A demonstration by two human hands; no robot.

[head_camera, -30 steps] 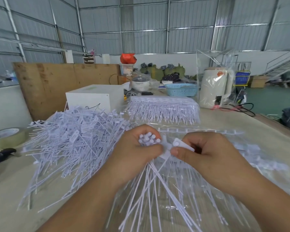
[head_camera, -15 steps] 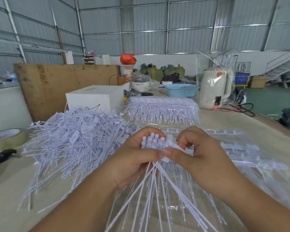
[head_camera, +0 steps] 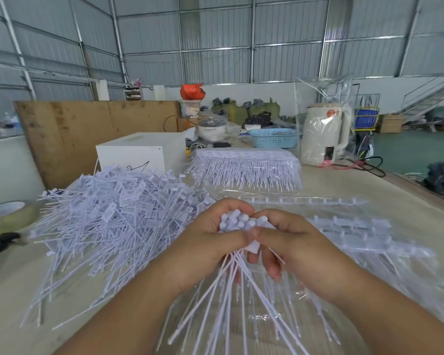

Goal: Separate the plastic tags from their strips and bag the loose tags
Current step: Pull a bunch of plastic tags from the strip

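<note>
Since a moment ago the right hand (head_camera: 290, 242) has closed in against the left hand (head_camera: 210, 242); both now clasp one bundle of white plastic tags (head_camera: 237, 222), stems fanning toward the camera. Left of the bundle, a loose tag heap (head_camera: 113, 213) covers the beige table (head_camera: 369, 190) in a metal-walled warehouse.

I hold a bundle of white plastic tags (head_camera: 237, 224) upright, heads bunched at the top and thin tails fanning down toward me. A big tangled heap of loose tags (head_camera: 118, 216) lies on the left; uncut strips (head_camera: 246, 167) lie in clear wrap beyond.
</note>
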